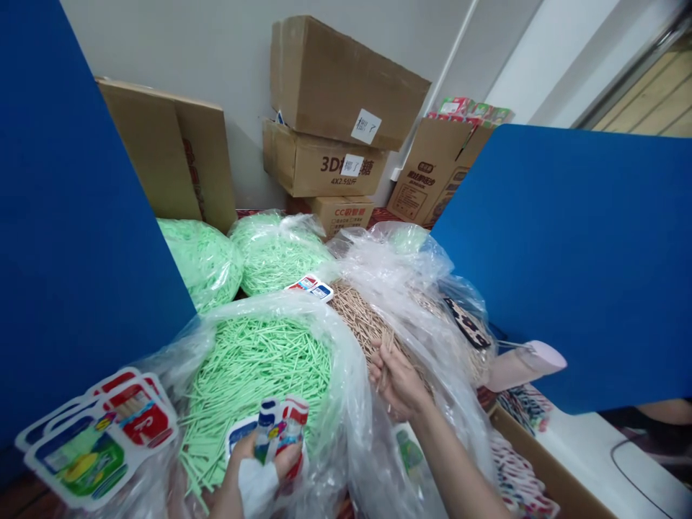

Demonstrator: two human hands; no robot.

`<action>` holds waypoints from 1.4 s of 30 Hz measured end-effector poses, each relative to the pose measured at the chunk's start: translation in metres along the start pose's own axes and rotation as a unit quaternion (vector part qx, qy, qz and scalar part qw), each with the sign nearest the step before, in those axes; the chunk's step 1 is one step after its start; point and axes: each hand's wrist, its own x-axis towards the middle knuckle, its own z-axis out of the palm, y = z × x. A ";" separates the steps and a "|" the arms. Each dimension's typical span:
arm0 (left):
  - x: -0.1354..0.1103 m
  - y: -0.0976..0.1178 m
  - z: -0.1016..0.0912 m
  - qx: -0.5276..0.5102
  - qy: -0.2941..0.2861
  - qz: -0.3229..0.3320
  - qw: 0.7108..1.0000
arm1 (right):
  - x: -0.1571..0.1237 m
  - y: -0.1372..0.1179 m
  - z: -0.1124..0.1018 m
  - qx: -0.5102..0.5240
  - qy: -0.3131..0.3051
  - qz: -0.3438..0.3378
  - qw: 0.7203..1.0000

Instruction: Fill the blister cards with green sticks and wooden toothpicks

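My left hand [285, 458], with a white wrap on it, is closed on a bent red and blue printed packet [295, 418]. It is over a clear bag full of thin light-green sticks [259, 360]. My right hand [400, 378] pinches a small bundle of brown sticks [386, 346]. Beneath it, more brown sticks [360, 317] fill another open plastic bag [459, 411]. At the lower left, several printed packets [81, 461] lie overlapped on plastic. Another printed packet [311, 286] rests between the bags, behind the green sticks.
Closed-looking bags of green sticks [281, 252] stand behind. Cardboard boxes [346, 86] are stacked against the wall. Blue panels flank both sides, one at right [573, 274]. A pale pink cylindrical container [524, 364] and a carton of printed packets [519, 468] are at right.
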 end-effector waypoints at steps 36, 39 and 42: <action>0.002 0.018 -0.022 0.125 -0.032 0.297 0.946 | -0.067 -0.048 0.102 -0.141 -0.198 -0.290 0.925; 0.001 0.020 -0.019 0.072 -0.046 0.226 0.970 | -0.066 -0.052 0.097 -0.222 -0.231 -0.323 0.890; 0.002 0.022 -0.018 0.015 -0.053 0.115 0.992 | -0.054 -0.050 0.077 -0.212 -0.115 -0.286 0.927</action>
